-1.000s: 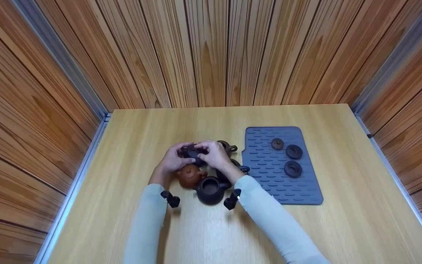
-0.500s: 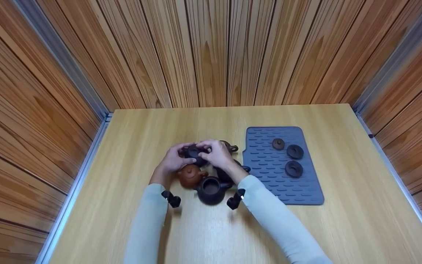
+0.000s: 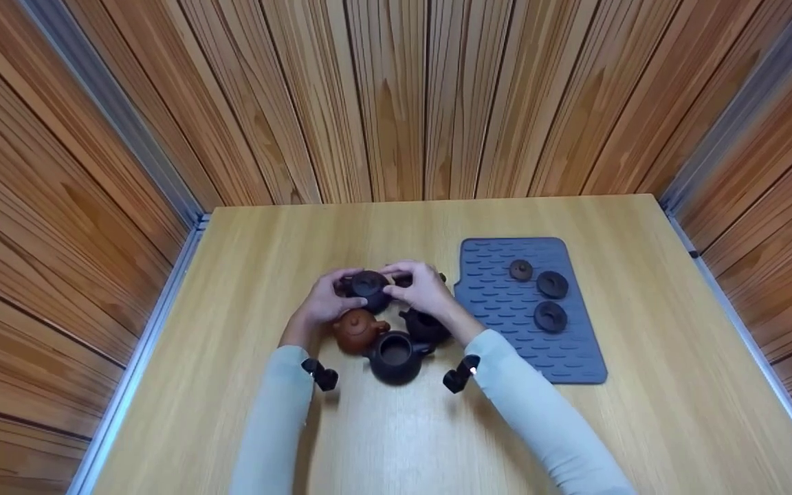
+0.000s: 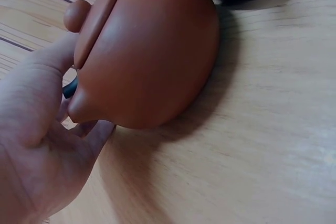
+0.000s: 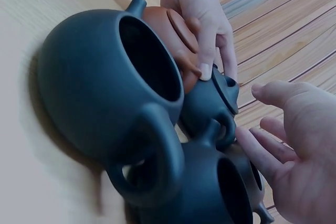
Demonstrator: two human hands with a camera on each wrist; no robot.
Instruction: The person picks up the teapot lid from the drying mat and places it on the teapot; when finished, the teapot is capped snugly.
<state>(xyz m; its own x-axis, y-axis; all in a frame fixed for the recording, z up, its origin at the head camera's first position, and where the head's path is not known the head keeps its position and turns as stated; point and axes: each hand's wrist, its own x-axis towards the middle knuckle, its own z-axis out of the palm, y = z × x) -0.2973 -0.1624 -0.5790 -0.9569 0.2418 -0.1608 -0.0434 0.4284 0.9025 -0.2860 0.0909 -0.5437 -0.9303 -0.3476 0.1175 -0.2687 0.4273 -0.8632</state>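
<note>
A small dark teapot (image 3: 368,289) with its lid on stands at the back of a cluster of teapots. My left hand (image 3: 327,300) holds it from the left, thumb on the near side and fingers behind. To its right, my right hand (image 3: 422,290) is held with loosely extended fingers and nothing between them; the right wrist view shows fingertips close to the teapot's handle (image 5: 229,131). An orange-brown lidded teapot (image 3: 357,331) sits just below my left hand. In front is a lidless black teapot (image 3: 396,371). Another lidless black teapot (image 3: 427,328) lies under my right wrist.
A dark brown lidless teapot (image 5: 244,166) is mostly hidden behind my right hand. On the right of the table (image 3: 231,385), a grey mat (image 3: 499,357) carries a small lid (image 3: 521,270) and two dark ring-shaped lids (image 3: 552,284). Wood-panelled walls surround the table.
My right hand has come off the lidded dark teapot's top and shifted right, uncovering the lid. The left hand stays in place on that teapot.
</note>
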